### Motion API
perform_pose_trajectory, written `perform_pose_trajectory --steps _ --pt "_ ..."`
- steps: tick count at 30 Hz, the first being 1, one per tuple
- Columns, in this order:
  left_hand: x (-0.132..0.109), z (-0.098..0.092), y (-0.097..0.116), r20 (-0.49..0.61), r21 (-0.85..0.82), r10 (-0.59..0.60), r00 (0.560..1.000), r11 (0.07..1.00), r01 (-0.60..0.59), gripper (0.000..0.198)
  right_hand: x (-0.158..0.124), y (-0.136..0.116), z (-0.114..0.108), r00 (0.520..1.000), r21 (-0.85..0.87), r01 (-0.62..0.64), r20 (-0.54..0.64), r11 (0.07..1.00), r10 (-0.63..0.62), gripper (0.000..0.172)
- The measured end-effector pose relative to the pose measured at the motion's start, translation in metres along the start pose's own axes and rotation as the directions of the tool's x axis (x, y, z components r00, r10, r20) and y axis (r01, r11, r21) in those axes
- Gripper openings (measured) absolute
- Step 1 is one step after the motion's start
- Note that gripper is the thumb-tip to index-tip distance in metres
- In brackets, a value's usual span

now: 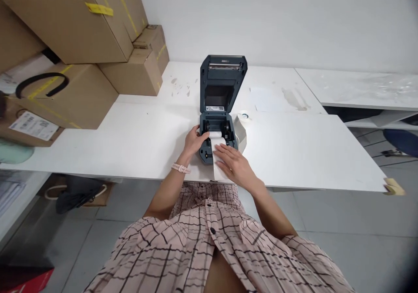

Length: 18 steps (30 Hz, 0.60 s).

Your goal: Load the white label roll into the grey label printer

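A dark blue-grey label printer [218, 110] stands on the white table [137, 145] with its lid swung up. A white paper roll sits inside it, and a strip of white label paper [218, 153] runs out toward the table's front edge. My left hand [193, 141] rests against the printer's left side, fingers curled at the roll holder. My right hand [233, 163] lies flat on the paper strip with its fingers stretched out, pressing it down.
Several cardboard boxes [81, 58] are stacked at the back left of the table. A small roll of tape [244, 118] lies right of the printer. A second white table [359, 88] adjoins at the right. A dark bag [76, 190] sits on the floor below.
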<state>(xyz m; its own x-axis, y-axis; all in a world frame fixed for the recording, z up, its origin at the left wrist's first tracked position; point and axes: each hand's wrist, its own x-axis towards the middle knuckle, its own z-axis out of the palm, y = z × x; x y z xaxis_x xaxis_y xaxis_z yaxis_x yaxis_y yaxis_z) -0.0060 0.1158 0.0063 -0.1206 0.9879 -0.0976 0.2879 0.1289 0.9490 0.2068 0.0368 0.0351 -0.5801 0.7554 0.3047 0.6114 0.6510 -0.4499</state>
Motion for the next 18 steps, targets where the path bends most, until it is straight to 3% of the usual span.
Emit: perform_pose_trajectory --steps 12,18 --pt "-0.001 0.000 -0.001 0.000 -0.059 -0.010 1.000 0.998 0.010 0.066 -0.010 -0.006 0.006 0.999 -0.021 -0.033 -0.010 0.999 0.033 0.047" --pt "-0.001 -0.001 -0.003 0.022 -0.114 -0.009 1.000 0.993 0.011 0.073 -0.013 -0.027 -0.003 0.999 0.045 -0.007 0.045 0.999 0.005 0.045"
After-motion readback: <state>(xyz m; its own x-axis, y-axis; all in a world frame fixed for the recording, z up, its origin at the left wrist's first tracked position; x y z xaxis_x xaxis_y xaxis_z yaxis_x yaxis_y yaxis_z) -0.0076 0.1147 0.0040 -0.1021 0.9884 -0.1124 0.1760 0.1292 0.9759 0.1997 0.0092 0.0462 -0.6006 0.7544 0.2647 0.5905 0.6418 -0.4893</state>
